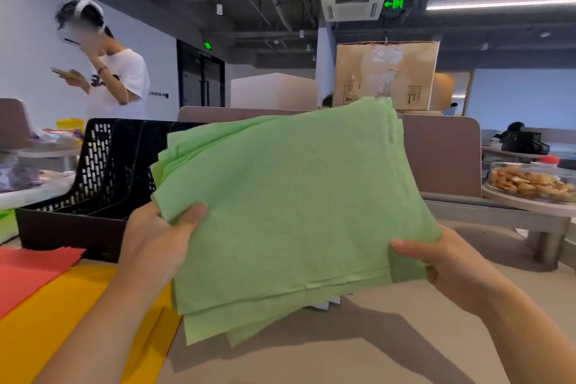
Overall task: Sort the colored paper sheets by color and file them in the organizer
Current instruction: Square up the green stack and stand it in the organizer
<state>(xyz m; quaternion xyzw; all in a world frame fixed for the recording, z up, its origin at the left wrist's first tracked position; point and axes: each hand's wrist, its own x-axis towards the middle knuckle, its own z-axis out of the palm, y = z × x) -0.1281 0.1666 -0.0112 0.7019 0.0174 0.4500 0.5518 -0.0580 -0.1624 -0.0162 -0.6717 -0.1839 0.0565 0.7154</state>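
Before the organizer [93, 165] (black mesh): green sheets [296, 203].

Table [374, 340] with organizer [71, 227], red sheet [28, 274], yellow sheets [62, 324]

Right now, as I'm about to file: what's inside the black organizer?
The black organizer shows no paper in its visible left slots; the green sheets hide its right side.
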